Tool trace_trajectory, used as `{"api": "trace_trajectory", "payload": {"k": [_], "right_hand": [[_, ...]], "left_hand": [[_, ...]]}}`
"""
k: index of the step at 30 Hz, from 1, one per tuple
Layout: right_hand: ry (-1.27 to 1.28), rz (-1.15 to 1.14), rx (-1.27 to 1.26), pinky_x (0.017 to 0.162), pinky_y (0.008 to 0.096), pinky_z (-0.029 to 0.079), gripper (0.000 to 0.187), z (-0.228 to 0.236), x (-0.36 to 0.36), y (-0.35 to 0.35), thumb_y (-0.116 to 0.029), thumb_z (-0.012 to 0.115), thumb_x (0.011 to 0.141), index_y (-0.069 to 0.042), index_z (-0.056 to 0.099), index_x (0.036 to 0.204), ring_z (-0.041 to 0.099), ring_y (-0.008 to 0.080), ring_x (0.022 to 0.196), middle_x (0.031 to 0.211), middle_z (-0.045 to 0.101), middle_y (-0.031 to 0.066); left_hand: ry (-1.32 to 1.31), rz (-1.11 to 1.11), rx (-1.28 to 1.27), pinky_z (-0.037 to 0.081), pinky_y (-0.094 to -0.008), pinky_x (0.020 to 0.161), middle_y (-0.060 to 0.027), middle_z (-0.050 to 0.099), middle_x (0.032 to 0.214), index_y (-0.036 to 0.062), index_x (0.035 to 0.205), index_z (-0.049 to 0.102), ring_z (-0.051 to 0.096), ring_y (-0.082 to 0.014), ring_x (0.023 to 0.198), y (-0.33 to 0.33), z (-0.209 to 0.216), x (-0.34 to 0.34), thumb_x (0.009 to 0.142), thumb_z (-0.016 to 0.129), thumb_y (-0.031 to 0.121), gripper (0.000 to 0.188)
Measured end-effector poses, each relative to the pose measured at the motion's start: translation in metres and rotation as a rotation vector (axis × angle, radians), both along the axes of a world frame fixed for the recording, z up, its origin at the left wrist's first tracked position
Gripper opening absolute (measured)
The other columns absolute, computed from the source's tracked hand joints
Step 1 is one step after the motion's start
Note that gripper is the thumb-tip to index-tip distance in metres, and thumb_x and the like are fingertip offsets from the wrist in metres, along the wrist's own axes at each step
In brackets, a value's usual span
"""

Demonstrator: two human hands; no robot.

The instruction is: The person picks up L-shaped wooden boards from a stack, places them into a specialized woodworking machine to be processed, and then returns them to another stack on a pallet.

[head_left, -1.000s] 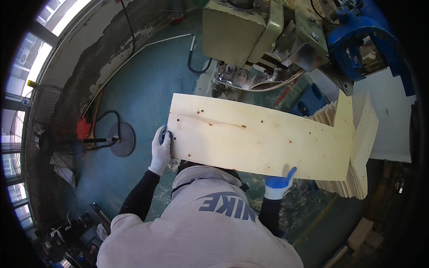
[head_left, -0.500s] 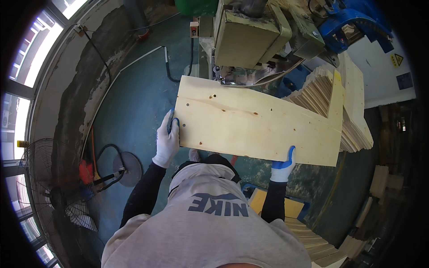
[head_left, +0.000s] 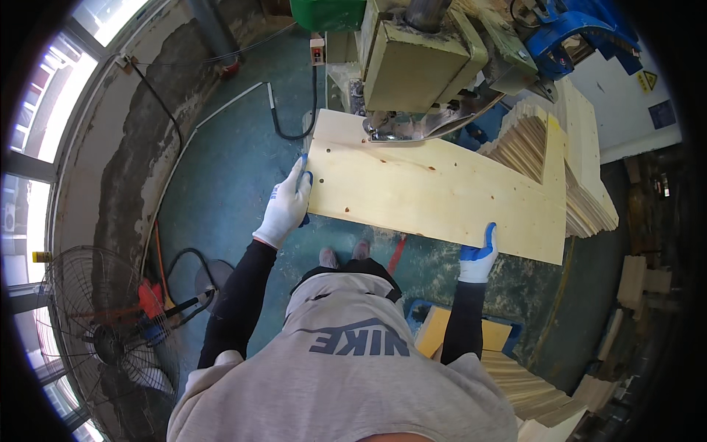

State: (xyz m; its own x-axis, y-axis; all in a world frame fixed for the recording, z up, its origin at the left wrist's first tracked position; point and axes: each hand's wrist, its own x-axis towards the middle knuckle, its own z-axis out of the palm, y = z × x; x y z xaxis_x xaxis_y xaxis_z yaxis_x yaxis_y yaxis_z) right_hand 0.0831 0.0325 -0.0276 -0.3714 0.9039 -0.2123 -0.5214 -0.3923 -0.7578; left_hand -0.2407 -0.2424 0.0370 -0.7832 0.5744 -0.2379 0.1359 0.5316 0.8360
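A large pale plywood panel point(head_left: 420, 188) with several small holes and a long arm at its right end lies across the front of me, held in both hands. My left hand point(head_left: 288, 199), in a white and blue work glove, grips the panel's left end. Along the near edge, toward the right, my right hand point(head_left: 479, 254) holds on with its thumb on top and the fingers hidden beneath. The panel's far edge reaches under the metal guard point(head_left: 405, 130) of a green machine point(head_left: 416, 66); the exact contact there is hidden.
Stacked cut plywood pieces point(head_left: 515, 147) stand at the far right, beside the panel. Another plywood stack point(head_left: 530, 387) lies behind my right arm, by a blue pallet point(head_left: 508, 331). A wire-cage fan point(head_left: 107, 342) stands at the left. A black cable point(head_left: 294, 137) hangs near the machine.
Both hands have carried the panel slightly right and away from me, its far edge now further under the machine's guard. My grip looks the same.
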Motion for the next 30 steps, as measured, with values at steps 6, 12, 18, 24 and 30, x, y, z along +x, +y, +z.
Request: {"api": "trace_trajectory", "payload": {"k": [6,12,18,24,30], "right_hand": [[-0.007,-0.011,0.001,0.108,0.0441,0.049,0.049,0.006,-0.006,-0.010,-0.030,0.057,0.106,-0.003,0.047,0.145,0.058,0.0246,0.128,0.140,0.058,0.0115],[-0.009,-0.041,0.014,0.113,0.0416,0.044,0.049,0.008,-0.009,-0.015,-0.029,0.050,0.109,0.001,0.044,0.147,0.053,0.0258,0.133,0.146,0.054,0.0142],[0.003,-0.078,0.022,0.108,0.0447,0.049,0.048,-0.002,-0.007,-0.006,-0.030,0.056,0.106,-0.003,0.048,0.145,0.058,0.0259,0.127,0.139,0.059,0.0116],[-0.014,-0.101,-0.009,0.105,0.0443,0.050,0.048,0.005,-0.007,-0.014,-0.031,0.056,0.106,-0.004,0.049,0.144,0.059,0.0254,0.126,0.138,0.060,0.0101],[0.014,-0.045,0.024,0.107,0.0434,0.048,0.048,0.006,-0.008,-0.007,-0.032,0.057,0.105,-0.004,0.050,0.144,0.058,0.0248,0.127,0.139,0.060,0.0096]], "left_hand": [[0.426,-0.044,0.246,0.053,-0.0398,0.069,-0.0303,0.065,0.086,-0.0023,0.143,0.051,0.072,-0.0313,0.076,-0.007,-0.053,-0.012,0.105,0.052,0.016,0.043],[0.343,0.011,0.339,0.051,-0.0366,0.069,-0.0316,0.062,0.085,-0.0026,0.142,0.053,0.063,-0.0245,0.068,-0.006,-0.061,-0.011,0.104,0.053,0.013,0.041],[0.140,0.033,0.267,0.050,-0.0351,0.066,-0.0265,0.058,0.078,-0.0024,0.142,0.053,0.053,-0.0198,0.064,-0.004,-0.049,-0.008,0.104,0.053,0.014,0.041],[0.131,0.047,0.206,0.051,-0.0345,0.073,-0.0306,0.062,0.087,-0.0025,0.142,0.053,0.060,-0.0208,0.070,-0.006,-0.030,-0.007,0.104,0.052,0.014,0.041],[0.239,0.114,0.274,0.049,-0.0337,0.065,-0.0284,0.056,0.079,-0.0027,0.142,0.053,0.051,-0.0149,0.064,-0.004,-0.027,0.005,0.103,0.053,0.011,0.041]]}}
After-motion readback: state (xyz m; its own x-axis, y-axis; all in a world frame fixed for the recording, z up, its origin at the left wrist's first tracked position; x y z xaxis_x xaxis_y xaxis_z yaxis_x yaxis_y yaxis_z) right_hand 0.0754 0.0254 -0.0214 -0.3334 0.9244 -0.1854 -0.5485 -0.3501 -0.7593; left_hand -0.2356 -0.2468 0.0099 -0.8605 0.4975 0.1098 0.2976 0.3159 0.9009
